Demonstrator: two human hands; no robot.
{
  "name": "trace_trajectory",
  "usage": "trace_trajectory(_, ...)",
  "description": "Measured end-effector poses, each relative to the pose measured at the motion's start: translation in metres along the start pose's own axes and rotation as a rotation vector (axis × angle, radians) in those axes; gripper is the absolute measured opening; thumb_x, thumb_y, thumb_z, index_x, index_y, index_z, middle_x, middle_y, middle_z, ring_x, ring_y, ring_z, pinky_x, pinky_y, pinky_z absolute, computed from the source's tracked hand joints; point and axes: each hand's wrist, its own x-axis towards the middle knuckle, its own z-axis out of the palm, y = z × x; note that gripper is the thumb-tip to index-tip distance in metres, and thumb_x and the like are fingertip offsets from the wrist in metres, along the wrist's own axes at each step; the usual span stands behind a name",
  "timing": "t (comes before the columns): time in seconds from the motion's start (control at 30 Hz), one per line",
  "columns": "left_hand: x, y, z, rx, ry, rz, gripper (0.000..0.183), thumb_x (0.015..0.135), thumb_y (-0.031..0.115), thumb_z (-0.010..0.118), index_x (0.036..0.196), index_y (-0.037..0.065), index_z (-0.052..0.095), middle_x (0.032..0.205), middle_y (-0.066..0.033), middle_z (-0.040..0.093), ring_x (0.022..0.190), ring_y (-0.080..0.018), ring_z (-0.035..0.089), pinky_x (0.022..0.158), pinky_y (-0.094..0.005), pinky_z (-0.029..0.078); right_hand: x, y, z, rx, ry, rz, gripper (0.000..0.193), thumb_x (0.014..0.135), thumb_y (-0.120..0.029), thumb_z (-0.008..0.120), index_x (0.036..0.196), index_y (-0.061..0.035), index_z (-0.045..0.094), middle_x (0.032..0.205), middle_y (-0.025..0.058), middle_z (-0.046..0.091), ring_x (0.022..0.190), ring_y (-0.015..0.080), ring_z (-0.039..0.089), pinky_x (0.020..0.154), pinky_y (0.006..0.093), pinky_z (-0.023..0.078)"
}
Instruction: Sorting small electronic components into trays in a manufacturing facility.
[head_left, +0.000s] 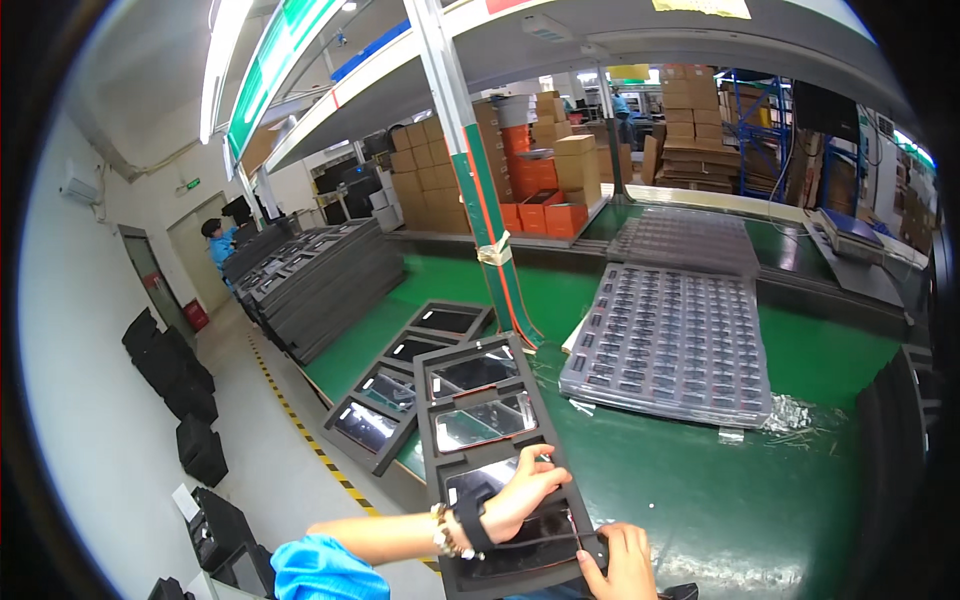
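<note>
A long black foam tray [425, 425] lies in front of me at a slant, holding glossy dark screen panels in a row of slots. My left hand [522, 492] reaches across it from the left, above the nearer panels. Its fingers are bent and apart, with nothing visible in them; a dark strap and a beaded bracelet circle the wrist. At the tray's near right corner my right hand [625, 565] grips the edge, thumb toward the nearest panel [545, 530]. Beneath and beyond the tray, to the left, lies a second foam tray [378, 462] with similar panels.
Clear plastic blister trays [670, 345] with small dark parts sit on the green bench [690, 480] at right. A metal post [480, 200] rises behind the foam trays. Stacked black trays [320, 285] stand far left, with a person in blue [220, 248] beyond.
</note>
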Motion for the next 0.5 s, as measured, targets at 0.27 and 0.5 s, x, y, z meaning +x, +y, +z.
trace_trajectory(0.27, -0.045, -0.020, 0.028, 0.360, -0.276, 0.624, 0.085, 0.088, 0.032, 0.068, 0.157, 0.020, 0.019, 0.160, -0.0121, 0.022, 0.146, -0.0341, 0.027, 0.117, -0.0599, 0.018, -0.003, 0.005, 0.000, 0.078, -0.031, -0.001, 0.019, 0.091, -0.017, 0.063, 0.103, -0.0024, 0.060, 0.098, 0.0187, 0.057, 0.092, 0.0408, 0.054, 0.079, 0.0474, 0.043)
trace_trajectory(0.5, -0.010, -0.008, 0.026, 0.916, -0.372, 0.484, 0.050, 0.100, 0.040, 0.053, 0.142, 0.015, 0.042, 0.146, -0.0126, 0.046, 0.141, -0.0300, 0.038, 0.113, -0.0674, 0.015, -0.020, 0.010, 0.017, 0.156, 0.114, -0.078, 0.013, 0.091, -0.008, 0.057, 0.100, 0.0015, 0.058, 0.096, 0.0240, 0.057, 0.085, 0.0451, 0.054, 0.074, 0.0480, 0.046)
